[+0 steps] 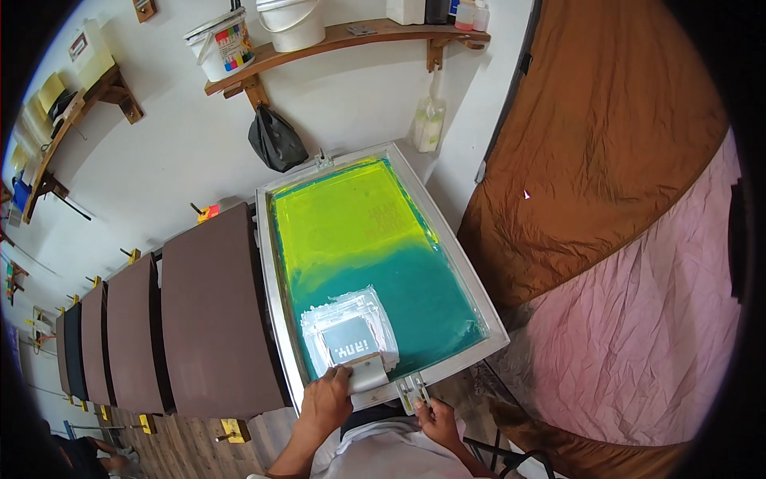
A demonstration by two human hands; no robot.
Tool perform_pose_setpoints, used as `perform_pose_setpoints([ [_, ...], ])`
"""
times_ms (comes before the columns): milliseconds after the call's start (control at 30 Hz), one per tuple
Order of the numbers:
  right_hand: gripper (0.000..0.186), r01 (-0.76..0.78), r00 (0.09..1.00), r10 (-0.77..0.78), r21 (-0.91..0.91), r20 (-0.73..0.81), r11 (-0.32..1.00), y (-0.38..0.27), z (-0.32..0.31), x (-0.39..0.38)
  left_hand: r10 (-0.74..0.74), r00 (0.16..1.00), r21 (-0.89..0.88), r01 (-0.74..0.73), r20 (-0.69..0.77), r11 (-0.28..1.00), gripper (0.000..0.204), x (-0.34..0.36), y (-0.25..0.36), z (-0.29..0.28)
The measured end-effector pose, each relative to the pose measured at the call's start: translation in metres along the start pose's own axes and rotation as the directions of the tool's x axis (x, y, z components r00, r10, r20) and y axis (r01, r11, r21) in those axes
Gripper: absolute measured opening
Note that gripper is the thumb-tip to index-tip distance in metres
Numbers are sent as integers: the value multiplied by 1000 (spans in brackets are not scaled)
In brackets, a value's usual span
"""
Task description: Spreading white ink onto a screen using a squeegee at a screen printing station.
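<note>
A screen printing frame (pixel 455 279) lies before me, its mesh yellow-green at the far half and teal nearer. Near its front left, white ink (pixel 381 327) surrounds a small stencil with white lettering. My left hand (pixel 325 399) grips a squeegee (pixel 367 372) with a pale metallic holder, resting on the mesh at the lower edge of the ink. My right hand (pixel 433 421) is closed on a metal clamp (pixel 412 391) at the middle of the frame's front edge. Another clamp (pixel 323 160) sits on the far edge.
Brown padded boards (pixel 207 311) run leftward. Wall shelves (pixel 343 40) carry buckets (pixel 291 28) and bottles; a black bag (pixel 274 140) hangs below. Brown fabric (pixel 590 136) and pink fabric (pixel 622 351) cover the right. A person (pixel 88 455) is partly visible at lower left.
</note>
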State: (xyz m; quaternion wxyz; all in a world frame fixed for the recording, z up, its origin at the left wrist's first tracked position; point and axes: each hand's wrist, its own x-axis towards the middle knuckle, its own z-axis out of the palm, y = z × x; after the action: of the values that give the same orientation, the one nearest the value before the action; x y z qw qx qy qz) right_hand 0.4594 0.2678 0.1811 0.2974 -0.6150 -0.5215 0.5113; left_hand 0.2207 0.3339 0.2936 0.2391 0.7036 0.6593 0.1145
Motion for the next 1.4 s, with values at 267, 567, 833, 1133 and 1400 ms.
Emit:
perform_pose_setpoints([
  [267,32,21,1000,-23,-107,-12,994,13,1,1,10,1000,0,-10,-26,1000,39,-4,-2,5],
  [567,33,-31,999,31,-11,41,999,0,-4,2,0,999,6,0,-35,1000,39,-6,-1,6],
  [833,39,-108,969,79,119,233,987,4,-20,9,-21,999,25,22,-36,999,39,-5,-5,13],
  [1133,49,-13,943,54,-125,328,992,20,-34,22,-55,998,-83,53,-25,995,44,-6,-21,33],
  [1400,30,436,862,-206,-468,463,769,-165,-58,37,-107,994,-208,98,-30,973,48,-8,-24,39],
])
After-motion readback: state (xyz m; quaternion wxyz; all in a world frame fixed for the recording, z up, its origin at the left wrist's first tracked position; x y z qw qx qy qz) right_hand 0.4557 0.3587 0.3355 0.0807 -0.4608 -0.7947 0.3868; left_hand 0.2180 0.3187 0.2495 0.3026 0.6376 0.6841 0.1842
